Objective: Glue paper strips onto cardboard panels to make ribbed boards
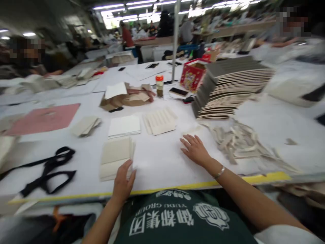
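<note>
My left hand [123, 181] lies flat on the white table, its fingers straight and touching the near right corner of a stack of cream card pieces [115, 156]. My right hand [195, 149] rests palm down with spread fingers on the bare table top, holding nothing. A heap of narrow cream strips [238, 142] lies just to its right. Ahead of my hands sit a white card stack [124, 126] and a fanned row of cream cards [159, 121].
A tall slanted stack of grey boards [228, 89] stands at the right, with a red box [192, 75] behind it. Black ribbon loops [48, 171] lie at the left, a pink sheet [44, 118] beyond. A small jar [159, 86], phone [178, 92], pole [175, 40], seated co-workers around.
</note>
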`<action>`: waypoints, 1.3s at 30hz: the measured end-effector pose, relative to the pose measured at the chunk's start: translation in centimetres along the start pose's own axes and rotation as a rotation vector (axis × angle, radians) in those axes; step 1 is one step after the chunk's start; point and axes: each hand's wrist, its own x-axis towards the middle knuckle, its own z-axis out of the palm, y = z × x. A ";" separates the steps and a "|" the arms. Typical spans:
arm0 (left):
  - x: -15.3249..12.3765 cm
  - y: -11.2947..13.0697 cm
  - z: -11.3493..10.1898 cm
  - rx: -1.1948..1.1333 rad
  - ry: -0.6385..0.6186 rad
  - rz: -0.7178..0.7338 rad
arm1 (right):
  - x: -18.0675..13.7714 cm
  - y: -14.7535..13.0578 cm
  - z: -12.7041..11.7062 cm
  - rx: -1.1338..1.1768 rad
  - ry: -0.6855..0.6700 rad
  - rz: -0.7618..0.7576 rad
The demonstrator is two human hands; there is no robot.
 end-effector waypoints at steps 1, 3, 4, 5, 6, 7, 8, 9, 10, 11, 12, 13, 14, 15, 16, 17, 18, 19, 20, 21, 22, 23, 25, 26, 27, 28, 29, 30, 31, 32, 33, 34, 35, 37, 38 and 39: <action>-0.3 -0.7 -0.3 0.098 -0.015 0.055 | 0.2 -1.2 0.5 0.029 -0.019 -0.090; -0.7 -2.7 -0.9 0.295 -0.071 0.101 | 0.8 -2.2 1.5 0.024 -0.050 -0.152; -0.9 -3.7 -1.1 0.374 -0.110 0.103 | 1.1 -2.2 1.8 -0.009 -0.056 -0.115; -1.1 -4.7 -1.4 0.432 -0.151 0.101 | 1.4 -2.0 1.9 -0.053 -0.055 -0.053; -1.1 -5.6 -1.6 0.471 -0.193 0.104 | 1.8 -1.8 1.9 -0.096 -0.048 0.010; -1.1 -6.3 -1.8 0.492 -0.233 0.115 | 2.1 -1.7 1.7 -0.123 -0.041 0.047; -1.0 -6.9 -2.0 0.502 -0.269 0.136 | 2.4 -1.9 1.4 -0.128 -0.039 0.045; -0.8 -7.3 -2.2 0.506 -0.297 0.162 | 2.7 -2.6 1.0 -0.107 -0.041 0.011; -0.6 -7.6 -2.4 0.507 -0.318 0.188 | 2.9 -3.7 0.7 -0.064 -0.048 -0.046; -0.4 -7.6 -2.5 0.508 -0.331 0.208 | 3.2 -5.3 0.4 -0.007 -0.060 -0.115; -0.3 -7.5 -2.5 0.509 -0.340 0.221 | 3.5 -7.2 0.2 0.059 -0.077 -0.187; -0.3 -7.3 -2.5 0.512 -0.341 0.224 | 3.8 -9.4 0.2 0.126 -0.095 -0.259; -0.4 -7.0 -2.4 0.519 -0.337 0.219 | 4.1 -11.6 0.3 0.192 -0.112 -0.325; -0.5 -6.6 -2.2 0.527 -0.325 0.208 | 4.4 -13.8 0.5 0.255 -0.128 -0.383; -0.9 -6.1 -1.9 0.538 -0.306 0.193 | 4.7 -15.9 0.7 0.311 -0.144 -0.421; -1.2 -5.7 -1.6 0.548 -0.279 0.177 | 5.1 -17.7 1.0 0.365 -0.163 -0.439; -1.7 -5.3 -1.2 0.557 -0.246 0.165 | 5.4 -19.1 1.2 0.418 -0.184 -0.439; -2.1 -5.0 -0.9 0.560 -0.208 0.161 | 5.8 -20.3 1.4 0.475 -0.204 -0.418; -2.4 -4.7 -0.6 0.558 -0.166 0.163 | 6.1 -21.2 1.5 0.539 -0.227 -0.380; -2.6 -4.5 -0.4 0.552 -0.120 0.168 | 6.5 -21.8 1.5 0.615 -0.252 -0.328; -2.7 -4.2 -0.3 0.540 -0.074 0.175 | 7.0 -22.2 1.3 0.705 -0.279 -0.260; -2.6 -3.9 -0.3 0.526 -0.028 0.179 | 7.4 -22.5 1.1 0.810 -0.314 -0.171; -1.9 -3.2 -0.3 0.491 0.059 0.183 | 8.3 -22.6 0.3 1.070 -0.436 0.058; -1.4 -2.8 -0.3 0.469 0.089 0.192 | 8.6 -22.5 -0.1 1.217 -0.522 0.167; -0.8 -2.3 -0.3 0.441 0.107 0.212 | 8.9 -22.2 -0.6 1.358 -0.605 0.258; -0.2 -1.7 -0.2 0.406 0.111 0.246 | 9.1 -21.8 -1.0 1.478 -0.661 0.325; 0.4 -1.1 -0.1 0.363 0.100 0.291 | 9.1 -21.2 -1.3 1.559 -0.669 0.363; 0.9 -0.6 0.0 0.312 0.073 0.347 | 8.8 -20.4 -1.5 1.593 -0.620 0.375; 1.4 0.0 0.2 0.252 0.034 0.411 | 8.2 -19.4 -1.6 1.582 -0.527 0.376; 1.9 0.6 0.5 0.180 -0.003 0.475 | 7.2 -18.2 -1.6 1.540 -0.427 0.384; 2.3 1.1 0.8 0.102 -0.032 0.524 | 6.0 -16.9 -1.6 1.485 -0.359 0.408; 2.7 1.7 1.3 0.029 -0.049 0.545 | 4.6 -15.5 -1.6 1.431 -0.347 0.454; 3.1 2.3 2.0 -0.026 -0.052 0.536 | 3.0 -14.2 -1.6 1.376 -0.398 0.520; 3.9 3.4 3.9 -0.043 -0.054 0.454 | -0.1 -11.8 -1.7 1.238 -0.607 0.633; 4.3 3.9 5.1 -0.002 -0.082 0.416 | -1.3 -10.8 -2.0 1.137 -0.694 0.634; 4.6 4.3 6.4 0.060 -0.139 0.400 | -2.3 -9.9 -2.2 1.006 -0.727 0.598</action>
